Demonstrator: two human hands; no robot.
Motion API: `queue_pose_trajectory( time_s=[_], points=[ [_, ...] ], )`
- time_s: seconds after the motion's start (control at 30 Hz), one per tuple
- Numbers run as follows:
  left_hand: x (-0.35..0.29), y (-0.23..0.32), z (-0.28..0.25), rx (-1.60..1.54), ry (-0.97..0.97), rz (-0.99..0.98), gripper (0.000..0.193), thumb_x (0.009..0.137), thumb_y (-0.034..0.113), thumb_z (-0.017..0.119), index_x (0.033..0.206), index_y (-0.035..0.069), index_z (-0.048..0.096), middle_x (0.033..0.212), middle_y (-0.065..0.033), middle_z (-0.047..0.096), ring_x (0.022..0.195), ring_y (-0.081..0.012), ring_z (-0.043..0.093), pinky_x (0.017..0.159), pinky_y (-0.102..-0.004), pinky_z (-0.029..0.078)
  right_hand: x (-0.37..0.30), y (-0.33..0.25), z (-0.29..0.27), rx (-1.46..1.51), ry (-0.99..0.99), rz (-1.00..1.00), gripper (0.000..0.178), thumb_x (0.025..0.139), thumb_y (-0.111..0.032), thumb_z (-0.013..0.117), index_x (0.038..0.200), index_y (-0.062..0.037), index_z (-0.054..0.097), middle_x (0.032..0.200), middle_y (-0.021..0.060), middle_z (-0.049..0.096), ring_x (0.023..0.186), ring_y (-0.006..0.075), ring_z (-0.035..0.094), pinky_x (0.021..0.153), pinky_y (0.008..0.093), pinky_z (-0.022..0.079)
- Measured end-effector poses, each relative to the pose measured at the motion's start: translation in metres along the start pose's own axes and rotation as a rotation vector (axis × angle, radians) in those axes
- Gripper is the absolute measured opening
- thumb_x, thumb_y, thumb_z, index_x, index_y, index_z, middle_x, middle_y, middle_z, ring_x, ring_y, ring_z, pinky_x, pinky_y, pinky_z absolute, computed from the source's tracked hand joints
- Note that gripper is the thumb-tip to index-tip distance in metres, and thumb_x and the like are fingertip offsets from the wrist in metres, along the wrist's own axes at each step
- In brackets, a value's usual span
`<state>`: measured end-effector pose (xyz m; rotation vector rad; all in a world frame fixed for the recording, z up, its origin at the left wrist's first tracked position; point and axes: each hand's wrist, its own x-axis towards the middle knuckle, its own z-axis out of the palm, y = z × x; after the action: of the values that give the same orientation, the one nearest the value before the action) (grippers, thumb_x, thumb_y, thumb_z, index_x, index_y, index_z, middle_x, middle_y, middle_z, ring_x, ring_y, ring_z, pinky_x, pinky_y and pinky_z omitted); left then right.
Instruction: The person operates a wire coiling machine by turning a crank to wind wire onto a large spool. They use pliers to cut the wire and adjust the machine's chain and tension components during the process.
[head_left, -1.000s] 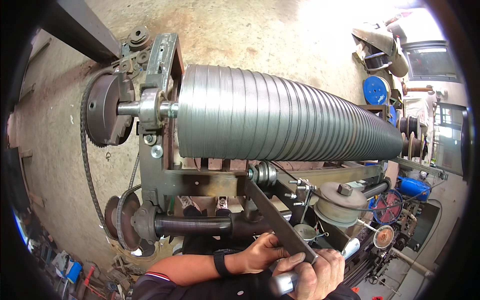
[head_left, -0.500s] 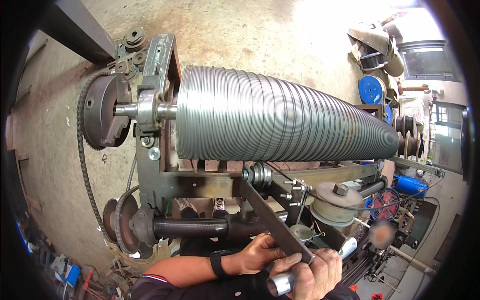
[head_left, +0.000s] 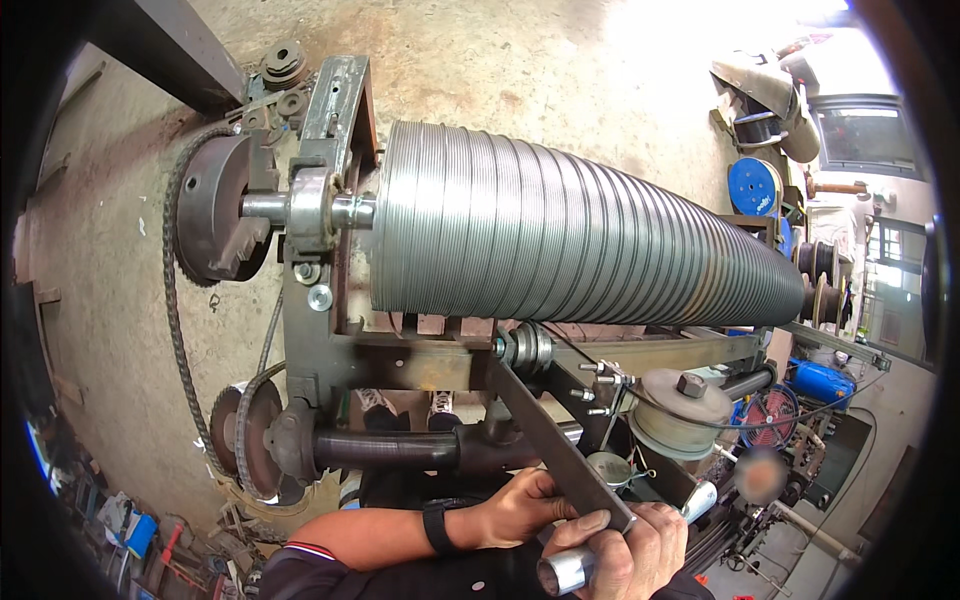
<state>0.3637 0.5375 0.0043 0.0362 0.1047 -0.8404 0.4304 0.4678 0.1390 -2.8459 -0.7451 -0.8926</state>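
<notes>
My right hand (head_left: 642,548) wraps round a silver metal tube (head_left: 562,573), whose near end sticks out below the fingers. Its thumb presses on the end of a dark flat metal bar (head_left: 560,455) that slants up to a grooved roller (head_left: 527,346). Against the bar's left edge, my left hand (head_left: 515,512) has its fingers curled; the bar hides the fingertips and anything they may hold. A black band is on my left wrist. Beyond the roller lies a long drum (head_left: 500,225) closely wound with grey wire. A thin dark line runs past a pale pulley wheel (head_left: 680,412) on the right.
A chuck (head_left: 210,205) with a drive chain (head_left: 172,290) stands left of the steel frame (head_left: 325,110). Below it a sprocket (head_left: 265,430) sits on a dark shaft (head_left: 385,449). Spools (head_left: 753,187), a red fan (head_left: 770,415) and a blue tank (head_left: 822,379) are at right.
The whole view has shifted a little, so the drum and frame appear slightly farther right and higher. Both hands keep nearly the same grip and place.
</notes>
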Motion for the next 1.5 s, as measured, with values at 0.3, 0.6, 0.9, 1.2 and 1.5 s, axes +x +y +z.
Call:
queue_pose_trajectory(
  time_s=[0.3, 0.6, 0.9, 1.2, 1.5],
  points=[
    [-0.001, 0.005, 0.005, 0.029, 0.007, 0.031, 0.021, 0.101, 0.016, 0.065, 0.116, 0.001, 0.070, 0.111, -0.0054, 0.074, 0.103, -0.0122, 0.066, 0.092, -0.0292, 0.054, 0.000, -0.001, 0.001, -0.002, 0.024, -0.030, 0.013, 0.073, 0.004, 0.065, 0.070, -0.0006, 0.054, 0.057, 0.0140, 0.052, 0.047, 0.0280, 0.056, 0.047, 0.0377, 0.049],
    [-0.005, 0.008, 0.004, 0.078, 0.004, 0.033, 0.021, 0.102, 0.016, 0.065, 0.117, 0.001, 0.069, 0.111, -0.0036, 0.073, 0.104, -0.0113, 0.066, 0.093, -0.0296, 0.054, 0.004, -0.005, 0.002, 0.004, 0.023, -0.046, 0.014, 0.074, 0.004, 0.065, 0.068, 0.0000, 0.053, 0.056, 0.0144, 0.051, 0.045, 0.0276, 0.054, 0.045, 0.0371, 0.048],
    [-0.009, -0.006, -0.005, 0.016, 0.034, 0.043, 0.020, 0.098, -0.002, 0.061, 0.116, -0.004, 0.070, 0.106, -0.0066, 0.074, 0.093, -0.0116, 0.069, 0.079, -0.0249, 0.056, 0.006, -0.012, 0.002, 0.004, 0.011, -0.027, 0.014, 0.074, 0.005, 0.065, 0.069, -0.0003, 0.053, 0.057, 0.0150, 0.052, 0.046, 0.0285, 0.055, 0.047, 0.0376, 0.049],
    [-0.011, 0.014, 0.005, -0.074, -0.008, 0.019, 0.025, 0.098, 0.006, 0.068, 0.121, -0.001, 0.068, 0.114, -0.0041, 0.073, 0.108, -0.0119, 0.065, 0.096, -0.0295, 0.052, 0.008, -0.016, 0.002, -0.002, 0.002, -0.029, 0.014, 0.074, 0.005, 0.065, 0.069, -0.0008, 0.053, 0.057, 0.0144, 0.051, 0.046, 0.0285, 0.055, 0.048, 0.0377, 0.049],
    [-0.013, 0.009, 0.000, -0.060, -0.016, 0.032, 0.026, 0.102, 0.017, 0.064, 0.122, 0.001, 0.069, 0.114, -0.0034, 0.073, 0.106, -0.0110, 0.064, 0.095, -0.0290, 0.052, 0.008, -0.018, 0.008, -0.003, 0.054, -0.052, 0.016, 0.073, 0.004, 0.065, 0.067, -0.0009, 0.052, 0.054, 0.0140, 0.049, 0.044, 0.0281, 0.053, 0.046, 0.0370, 0.049]
  ],
)
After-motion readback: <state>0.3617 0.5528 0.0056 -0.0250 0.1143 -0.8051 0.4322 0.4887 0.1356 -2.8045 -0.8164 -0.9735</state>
